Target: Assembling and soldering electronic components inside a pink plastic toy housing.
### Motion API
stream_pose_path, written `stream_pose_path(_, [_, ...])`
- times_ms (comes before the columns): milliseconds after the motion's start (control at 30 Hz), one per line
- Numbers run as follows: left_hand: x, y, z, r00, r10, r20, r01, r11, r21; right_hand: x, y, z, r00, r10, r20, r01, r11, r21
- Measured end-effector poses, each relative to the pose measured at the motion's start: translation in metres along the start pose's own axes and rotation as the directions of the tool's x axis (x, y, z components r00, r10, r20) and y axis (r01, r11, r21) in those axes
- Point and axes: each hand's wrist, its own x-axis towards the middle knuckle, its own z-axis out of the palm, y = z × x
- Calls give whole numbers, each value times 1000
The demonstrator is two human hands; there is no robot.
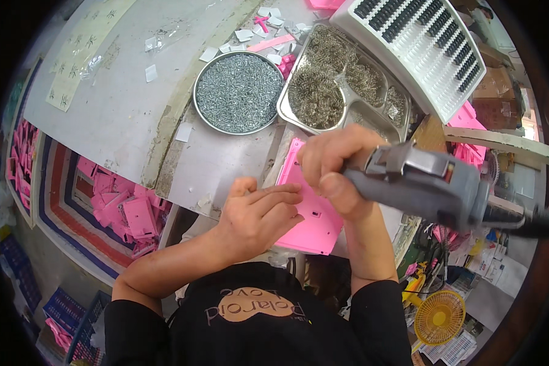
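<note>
A flat pink plastic panel (314, 222) with small holes lies at the front of the table before me. My left hand (259, 213) is over its left edge, fingers bent and drawn together; whatever they hold, if anything, is hidden. Wrapped round a grey electric screwdriver (418, 183) is my right hand (341, 168), above the panel's upper right part. The tool lies slanted, its dark cord end toward the right; my fingers hide its tip. Beyond the hands stand a round metal dish (238, 91) of small screws and a divided steel tray (354, 119) holding small springs.
A white rack (409, 49) with rows of black pieces stands at the back right. Pink parts (131, 210) fill a striped-lined bin at left. Scraps (244, 35) lie behind the dish. A yellow fan (439, 317) is at lower right.
</note>
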Motion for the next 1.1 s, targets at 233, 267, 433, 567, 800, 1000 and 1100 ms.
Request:
stream_pose_path(233, [3, -4, -7, 994, -103, -38, 97, 987, -128, -5, -52, 4, 975, -212, 67, 178, 926, 332])
stream_pose_path(267, [3, -3, -8, 994, -109, -28, 105, 986, -128, -7, -56, 6, 970, -226, 92, 177, 910, 375])
stream_pose_path(433, [0, -1, -11, 994, -110, -22, 107, 986, -127, -21, -60, 9, 981, -154, 113, 103, 925, 367])
stream_pose_path(567, [4, 0, -23, 996, -24, 91, 27, 999, -40, -30, -62, 16, 993, -97, 62, 65, 917, 394])
stream_pose_path(800, [58, -90, -55, 986, -138, -92, 166, 814, 557, -43, -63, 29, 1000, -4, -25, 13, 920, 391])
stream_pose_path(1000, [48, -101, -46, 978, -173, -117, 208, 851, 482, -54, -57, 40, 999, 38, -23, -27, 927, 374])
stream_pose_path(1100, [52, -106, -44, 969, -209, -130, 246, 829, 502, -50, -51, 44, 999, 30, -24, -21, 948, 319])
